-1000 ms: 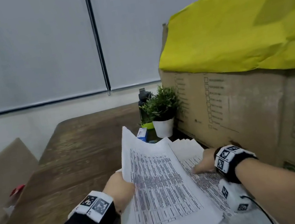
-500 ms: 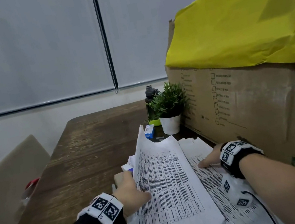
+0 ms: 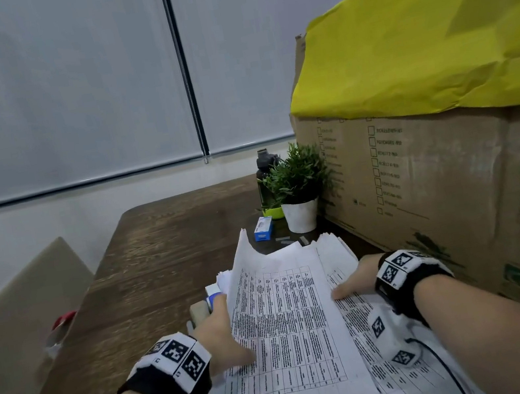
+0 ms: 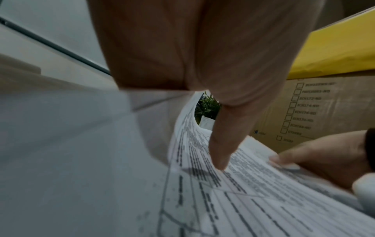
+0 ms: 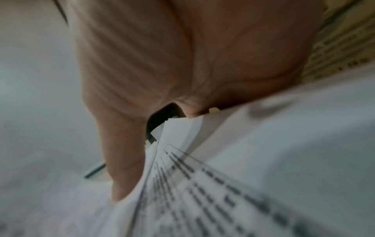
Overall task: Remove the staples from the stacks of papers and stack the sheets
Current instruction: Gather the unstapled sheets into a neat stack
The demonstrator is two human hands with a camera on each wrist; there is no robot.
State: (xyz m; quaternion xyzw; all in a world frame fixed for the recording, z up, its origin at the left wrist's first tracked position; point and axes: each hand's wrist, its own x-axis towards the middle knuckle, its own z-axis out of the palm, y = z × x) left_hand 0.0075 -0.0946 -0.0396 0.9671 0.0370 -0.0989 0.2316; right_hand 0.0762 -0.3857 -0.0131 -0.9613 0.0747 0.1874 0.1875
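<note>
Landmark: one white plant pot (image 3: 301,220) with a green plant, standing at the far right of the wooden bench (image 3: 146,269), against the cardboard box (image 3: 440,185)
Top sheet: one printed page (image 3: 284,324) with a table on it and "I.T" handwritten at its near edge, lying on the near side of the pot; its far left corner curls upward
Paper stack: one pile of printed sheets (image 3: 350,306) under and to the right of the top sheet, reaching from near the pot toward the person
Left hand: one (image 3: 223,338), at the top sheet's left edge, on the near left of the pot; its grip holds the page, thumb (image 4: 221,144) lying on the printed face, the other fingers hidden behind the paper
Right hand: one (image 3: 353,279), on the near right of the pot, just beside the box; fingers lie flat and straight on the stack, thumb at the top sheet's right edge, grip relaxed and holding nothing
Small boxes: one blue and white (image 3: 263,228) just left of the pot; a second blue and white object (image 3: 214,291) at the stack's far left corner, partly hidden
Bottle: one dark bottle (image 3: 267,174) behind the pot
Staple strips: two small grey strips (image 3: 304,240) on the bench between the pot and the stack
Yellow paper: one sheet (image 3: 424,35) draped over the box top
Chair: one beige chair back (image 3: 19,315), well to the left of the pot
</note>
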